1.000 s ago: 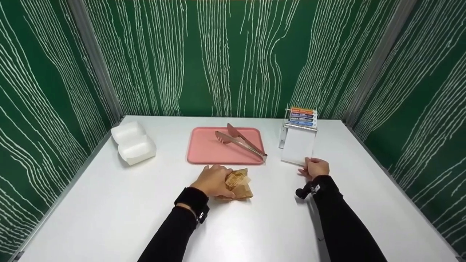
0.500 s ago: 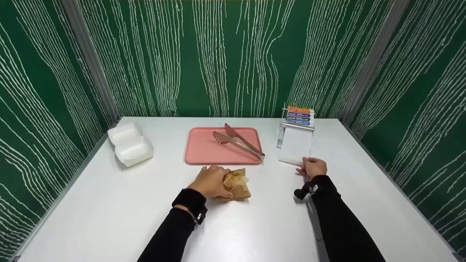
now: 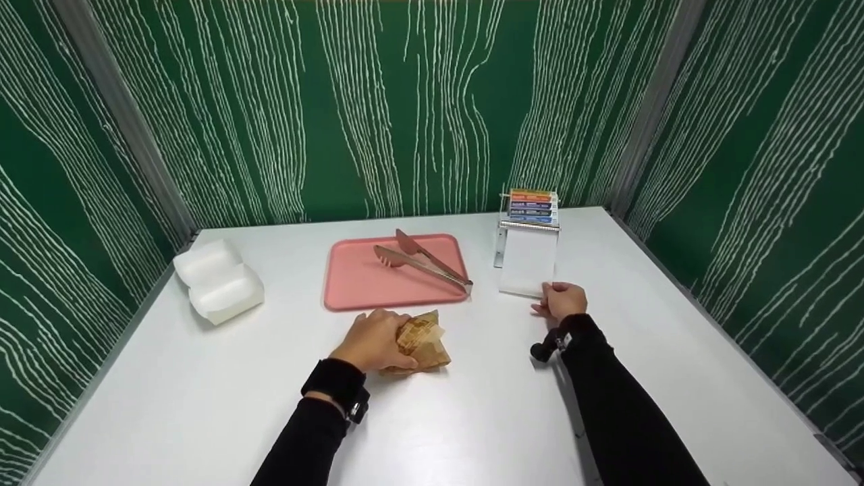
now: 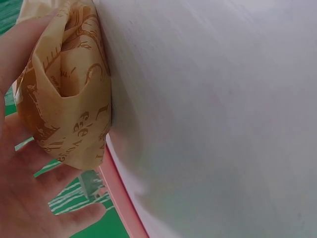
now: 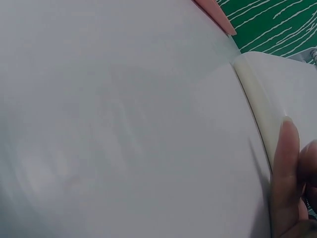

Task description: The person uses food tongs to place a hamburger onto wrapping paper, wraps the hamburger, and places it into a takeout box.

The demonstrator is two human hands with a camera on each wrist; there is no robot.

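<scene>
A burger-like bundle wrapped in brown printed paper [image 3: 424, 343] lies on the table in front of the tray. My left hand [image 3: 375, 343] grips its left side, thumb nearest me and fingers over the far side. In the left wrist view, the paper wrap [image 4: 74, 94] shows folds and brown lettering. What is inside stays hidden. To the right, my right hand [image 3: 564, 301] pinches the lower right corner of a white flip pad [image 3: 528, 260] on a stand. The right wrist view shows the pad's thick, cream-coloured edge [image 5: 257, 99] beside my finger.
A pink tray [image 3: 358, 280] bears metal tongs [image 3: 432, 268], whose joined end reaches its right rim. An open white takeaway box [image 3: 226, 290] stands at the left. Several coloured printed strips [image 3: 533, 209] top the stand. Green, white-lined panels [image 3: 256, 135] enclose the table [image 3: 432, 432].
The head view has turned slightly, so everything appears shifted left. Both hands keep their hold on the wrapped bundle and the pad's corner; nothing on the table has visibly moved.
</scene>
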